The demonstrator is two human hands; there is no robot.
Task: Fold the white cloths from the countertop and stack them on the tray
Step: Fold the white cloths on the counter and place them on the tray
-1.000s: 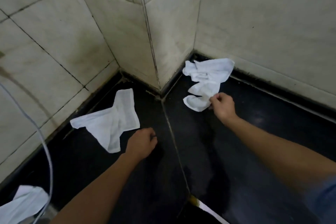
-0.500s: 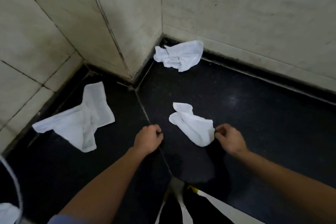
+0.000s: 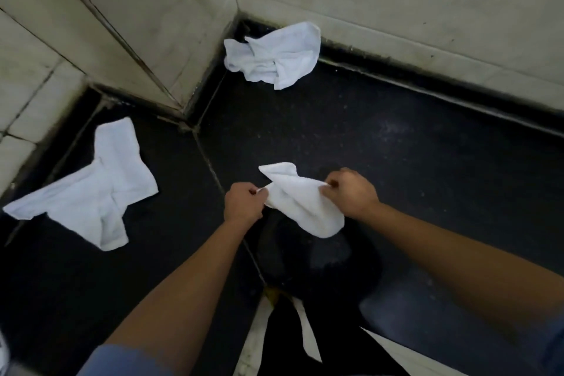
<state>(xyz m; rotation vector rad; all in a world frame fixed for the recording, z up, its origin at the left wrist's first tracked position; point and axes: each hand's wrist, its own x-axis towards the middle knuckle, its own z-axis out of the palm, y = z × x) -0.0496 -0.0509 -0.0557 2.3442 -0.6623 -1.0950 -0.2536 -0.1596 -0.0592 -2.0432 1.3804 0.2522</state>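
Observation:
A small crumpled white cloth (image 3: pixel 300 203) hangs just above the dark countertop (image 3: pixel 396 162) near the front middle. My left hand (image 3: pixel 244 203) pinches its left edge and my right hand (image 3: pixel 351 192) pinches its right edge. A second white cloth (image 3: pixel 271 55) lies bunched in the far corner against the wall. A third white cloth (image 3: pixel 91 189) lies spread and rumpled on the left part of the counter. No tray is in view.
Pale tiled walls (image 3: pixel 396 9) close the counter at the back and left, with a protruding wall corner (image 3: pixel 183 107) between the two counter sections. The counter's front edge (image 3: pixel 274 293) is right below my forearms.
My right hand pulled the small cloth from the far corner toward the front. My left hand has come over and taken hold of its left edge, lifting it with the right.

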